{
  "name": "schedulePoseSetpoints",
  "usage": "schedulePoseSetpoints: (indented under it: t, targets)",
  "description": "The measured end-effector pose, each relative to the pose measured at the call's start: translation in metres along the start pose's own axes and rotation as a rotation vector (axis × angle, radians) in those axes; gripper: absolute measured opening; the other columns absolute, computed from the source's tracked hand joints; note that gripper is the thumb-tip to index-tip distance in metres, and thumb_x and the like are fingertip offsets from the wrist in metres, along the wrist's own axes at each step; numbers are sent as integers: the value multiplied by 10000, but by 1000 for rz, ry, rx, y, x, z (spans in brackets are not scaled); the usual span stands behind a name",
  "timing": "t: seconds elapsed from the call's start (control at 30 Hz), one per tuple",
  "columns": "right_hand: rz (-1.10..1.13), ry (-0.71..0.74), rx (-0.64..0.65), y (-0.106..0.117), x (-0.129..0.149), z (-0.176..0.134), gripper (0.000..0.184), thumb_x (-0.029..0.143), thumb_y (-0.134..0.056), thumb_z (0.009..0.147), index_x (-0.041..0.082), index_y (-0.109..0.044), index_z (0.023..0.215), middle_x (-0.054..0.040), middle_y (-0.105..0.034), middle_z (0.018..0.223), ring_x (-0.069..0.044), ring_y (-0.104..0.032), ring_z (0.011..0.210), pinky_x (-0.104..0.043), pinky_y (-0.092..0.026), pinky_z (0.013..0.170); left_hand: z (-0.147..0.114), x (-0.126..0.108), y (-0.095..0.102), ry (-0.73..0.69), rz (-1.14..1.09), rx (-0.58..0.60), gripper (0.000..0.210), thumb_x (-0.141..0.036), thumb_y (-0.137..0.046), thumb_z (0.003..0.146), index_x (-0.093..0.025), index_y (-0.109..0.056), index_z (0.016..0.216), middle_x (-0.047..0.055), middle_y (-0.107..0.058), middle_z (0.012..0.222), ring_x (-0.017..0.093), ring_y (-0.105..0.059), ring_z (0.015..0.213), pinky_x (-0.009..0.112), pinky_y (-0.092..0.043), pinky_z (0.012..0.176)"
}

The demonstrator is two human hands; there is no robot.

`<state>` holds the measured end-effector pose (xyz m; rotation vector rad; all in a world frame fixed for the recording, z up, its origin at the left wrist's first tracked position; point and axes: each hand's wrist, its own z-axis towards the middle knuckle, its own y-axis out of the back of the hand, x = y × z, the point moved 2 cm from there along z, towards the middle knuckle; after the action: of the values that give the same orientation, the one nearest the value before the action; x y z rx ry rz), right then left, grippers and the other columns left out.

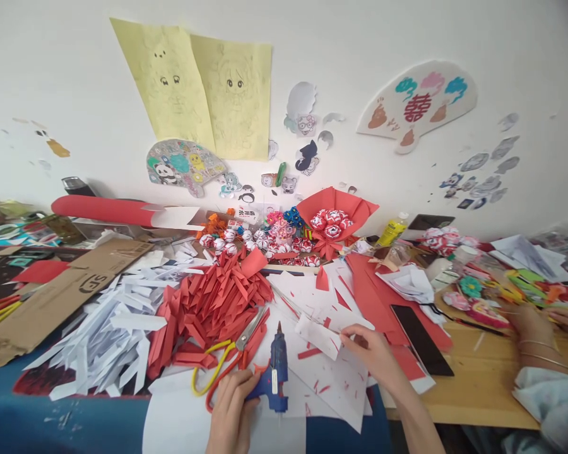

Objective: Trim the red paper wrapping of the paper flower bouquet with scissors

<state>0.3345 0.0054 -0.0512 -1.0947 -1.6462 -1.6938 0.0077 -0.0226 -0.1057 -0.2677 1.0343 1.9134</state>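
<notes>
A blue hot glue gun [278, 369], nozzle pointing away from me, is gripped by the handle in my left hand [234, 403]. My right hand [372, 356] pinches the right end of a small white paper piece [318, 335] over the white sheets. Just left of the glue gun lie scissors [252, 329] with yellow and red handles, partly behind my left fingers. Beyond them is a heap of folded red paper strips [208, 302]. White folded paper strips [111, 321] are piled farther left. Red scraps lie on the white sheets [345, 397] under my right hand.
Red-and-white paper flowers [332, 224] sit in a red wrapper against the wall. A black phone-like slab [421, 340] lies right of my right hand. A cardboard piece [76, 290] is at left. Another person's arm [534, 334] rests at the far right.
</notes>
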Motion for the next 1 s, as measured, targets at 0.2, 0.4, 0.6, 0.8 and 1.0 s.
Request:
schedulePoseSetpoints:
  t: [0.2,0.4,0.6,0.8,1.0]
  targets:
    - [147,21,2,2,4,-9,290,489,-587,835,205,-640,856,-29,-626,832,-167,-528,737,-291,-411,681,0,-7,-7,12,61,63,283,-150,-457,927,-235,-607,1151,75,-649,1074,217,-600,1001,347,-505,842]
    - [375,-62,-144,11,9,-20,332,510,-659,792,205,-638,921,-7,-603,738,-135,-492,653,-251,-383,575,5,-7,-14,-22,179,75,276,-144,-452,930,-214,-596,1154,82,-642,1093,216,-600,976,352,-497,827]
    - [456,-96,-246,17,-6,-28,361,499,-711,750,186,-653,921,-24,-618,733,-159,-540,707,-261,-421,620,13,-12,-19,-111,276,86,278,-116,-436,928,-188,-594,1145,78,-653,1052,203,-605,931,331,-476,790]
    - [435,-74,-252,15,-16,-33,334,486,-690,772,178,-651,894,-32,-610,726,-170,-554,713,-280,-442,644,16,-18,-21,-114,358,137,265,-131,-494,907,-196,-608,1138,61,-669,1028,212,-604,922,351,-429,824]
    - [338,-71,-312,16,-17,-40,343,509,-677,766,196,-649,904,-53,-652,785,-199,-600,752,-297,-475,682,15,-21,-16,-94,449,134,276,-260,-531,918,-215,-609,1178,70,-663,1109,234,-588,985,369,-387,879]
